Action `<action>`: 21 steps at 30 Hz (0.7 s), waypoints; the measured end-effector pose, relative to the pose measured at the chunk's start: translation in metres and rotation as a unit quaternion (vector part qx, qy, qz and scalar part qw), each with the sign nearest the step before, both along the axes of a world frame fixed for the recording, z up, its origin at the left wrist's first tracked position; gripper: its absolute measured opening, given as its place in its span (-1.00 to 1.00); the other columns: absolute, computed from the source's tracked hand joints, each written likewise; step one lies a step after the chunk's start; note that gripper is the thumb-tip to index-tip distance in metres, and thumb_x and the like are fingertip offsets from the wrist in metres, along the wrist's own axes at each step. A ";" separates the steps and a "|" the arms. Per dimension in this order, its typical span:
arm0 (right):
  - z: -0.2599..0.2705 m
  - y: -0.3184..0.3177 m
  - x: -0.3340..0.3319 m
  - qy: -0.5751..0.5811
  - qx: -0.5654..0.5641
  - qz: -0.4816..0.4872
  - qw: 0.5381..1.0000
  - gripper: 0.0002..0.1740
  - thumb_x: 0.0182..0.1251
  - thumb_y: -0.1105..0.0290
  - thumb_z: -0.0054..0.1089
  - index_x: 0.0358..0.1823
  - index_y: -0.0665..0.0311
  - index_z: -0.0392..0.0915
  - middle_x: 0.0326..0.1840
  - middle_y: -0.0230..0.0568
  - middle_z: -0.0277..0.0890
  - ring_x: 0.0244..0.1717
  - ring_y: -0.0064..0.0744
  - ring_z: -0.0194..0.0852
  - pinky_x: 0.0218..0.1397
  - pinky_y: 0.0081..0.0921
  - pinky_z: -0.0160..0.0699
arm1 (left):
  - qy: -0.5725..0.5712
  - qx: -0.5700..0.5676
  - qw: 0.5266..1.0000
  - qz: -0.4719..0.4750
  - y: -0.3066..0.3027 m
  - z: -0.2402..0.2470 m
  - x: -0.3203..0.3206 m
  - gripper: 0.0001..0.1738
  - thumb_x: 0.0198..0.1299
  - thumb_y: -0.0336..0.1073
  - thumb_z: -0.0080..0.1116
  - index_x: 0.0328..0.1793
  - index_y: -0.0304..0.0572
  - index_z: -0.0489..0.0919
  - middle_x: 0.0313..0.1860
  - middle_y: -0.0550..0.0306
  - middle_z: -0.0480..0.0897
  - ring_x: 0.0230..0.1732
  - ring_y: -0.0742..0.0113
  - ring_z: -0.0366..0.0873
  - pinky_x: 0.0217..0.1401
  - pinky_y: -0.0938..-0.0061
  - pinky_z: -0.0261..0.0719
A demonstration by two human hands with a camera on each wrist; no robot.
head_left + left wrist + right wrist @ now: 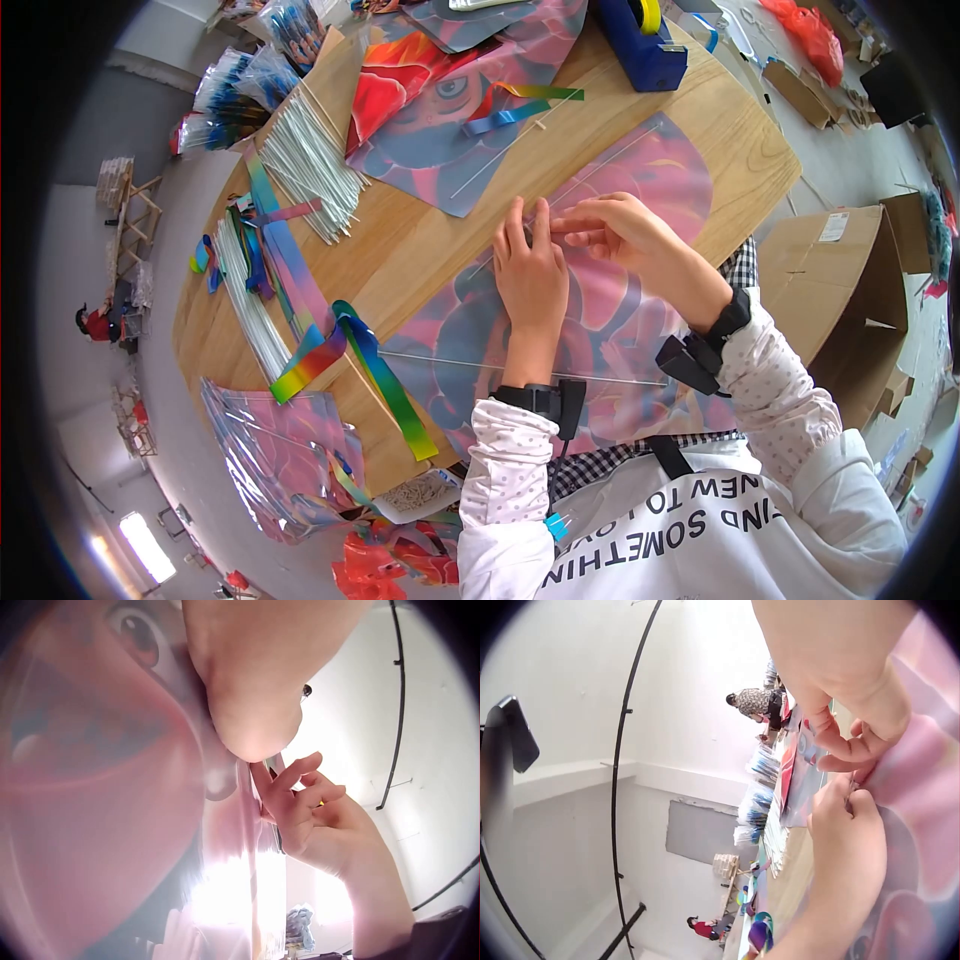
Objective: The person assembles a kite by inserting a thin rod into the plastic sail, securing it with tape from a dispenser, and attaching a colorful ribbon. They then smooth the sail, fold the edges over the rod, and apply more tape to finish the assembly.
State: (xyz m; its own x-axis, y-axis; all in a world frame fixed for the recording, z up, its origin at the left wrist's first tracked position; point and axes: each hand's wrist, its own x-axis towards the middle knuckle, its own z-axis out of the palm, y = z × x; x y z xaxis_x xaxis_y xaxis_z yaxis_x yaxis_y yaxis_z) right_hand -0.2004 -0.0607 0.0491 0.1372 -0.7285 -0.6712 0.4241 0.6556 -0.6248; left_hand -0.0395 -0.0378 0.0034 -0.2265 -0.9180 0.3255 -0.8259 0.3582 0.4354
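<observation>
A printed pink and grey plastic sheet (630, 310) lies across the near side of the table, with thin white rods along it. One rod (622, 160) runs along its far edge to my hands. My left hand (533, 275) lies palm down on the sheet, index and middle fingers stretched out at that edge. Close beside it, my right hand (615, 228) has bent fingers and pinches at the rod with thumb and index finger. In the right wrist view, the right fingertips (836, 761) meet the left hand (847, 840); what lies between them is mostly hidden.
Bundles of white rods (312, 165) and rainbow ribbons (320, 355) lie on the left of the wooden table (430, 235). More printed sheets (440, 130) and a blue tape dispenser (640, 45) are at the far side. A cardboard box (820, 270) stands at right.
</observation>
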 end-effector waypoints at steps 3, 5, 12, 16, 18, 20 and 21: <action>0.003 0.002 -0.008 -0.060 0.045 -0.012 0.997 -0.69 0.40 0.42 0.23 0.04 0.49 0.45 -0.11 0.09 0.73 -0.33 -0.45 0.72 -0.49 -0.65 0.47 | -0.009 0.005 1.000 -0.001 0.000 0.001 0.001 -0.42 0.23 -0.48 0.18 0.43 -0.11 0.53 0.42 -0.04 0.41 0.34 -0.06 0.39 0.38 0.11 0.48; 0.005 0.010 -0.012 -0.065 0.068 -0.018 0.995 -0.72 0.41 0.44 0.21 0.02 0.49 0.46 -0.09 0.11 0.73 -0.34 -0.46 0.70 -0.52 -0.68 0.41 | -0.011 0.013 1.000 -0.002 -0.001 0.002 0.001 -0.42 0.24 -0.48 0.15 0.44 -0.11 0.53 0.42 -0.04 0.41 0.34 -0.05 0.39 0.38 0.11 0.48; 0.012 0.055 -0.028 0.031 0.009 -0.010 0.999 -0.88 0.43 0.45 0.22 -0.13 0.19 0.44 -0.19 -0.17 0.67 -0.45 -0.64 0.51 -0.55 -0.74 0.30 | -0.030 0.003 0.998 -0.048 0.000 0.002 0.005 -0.42 0.32 -0.41 0.11 0.50 -0.23 0.44 0.55 -0.05 0.35 0.46 -0.09 0.32 0.50 0.07 0.36; 0.009 0.065 -0.036 0.027 -0.019 -0.011 0.999 -0.90 0.45 0.46 0.20 -0.13 0.17 0.44 -0.23 -0.29 0.64 -0.45 -0.69 0.50 -0.55 -0.75 0.27 | -0.080 0.012 0.992 -0.099 0.008 0.002 0.009 -0.40 0.42 -0.24 0.07 0.56 -0.22 0.37 0.63 -0.01 0.29 0.61 -0.13 0.18 0.59 -0.02 0.22; 0.008 0.067 -0.037 0.033 -0.030 0.001 0.999 -0.90 0.46 0.46 0.20 -0.13 0.18 0.44 -0.23 -0.31 0.64 -0.44 -0.69 0.51 -0.55 -0.75 0.27 | -0.094 0.025 0.989 -0.112 0.012 0.002 0.011 -0.38 0.46 -0.15 0.05 0.58 -0.22 0.35 0.64 -0.02 0.27 0.65 -0.15 0.12 0.61 -0.06 0.17; 0.008 0.067 -0.035 0.046 -0.043 0.015 0.998 -0.89 0.46 0.45 0.21 -0.12 0.19 0.44 -0.22 -0.33 0.64 -0.44 -0.69 0.51 -0.55 -0.75 0.27 | -0.096 0.040 0.986 -0.129 0.012 0.010 0.014 -0.35 0.48 -0.06 0.03 0.59 -0.22 0.33 0.66 -0.06 0.25 0.68 -0.17 0.07 0.62 -0.08 0.12; 0.009 0.067 -0.033 0.067 -0.054 0.023 0.996 -0.89 0.46 0.45 0.21 -0.11 0.20 0.44 -0.22 -0.32 0.64 -0.43 -0.69 0.52 -0.55 -0.74 0.28 | -0.092 0.021 0.988 -0.124 0.012 0.014 0.014 -0.36 0.47 -0.08 0.04 0.57 -0.22 0.35 0.63 -0.08 0.28 0.64 -0.17 0.13 0.59 -0.06 0.17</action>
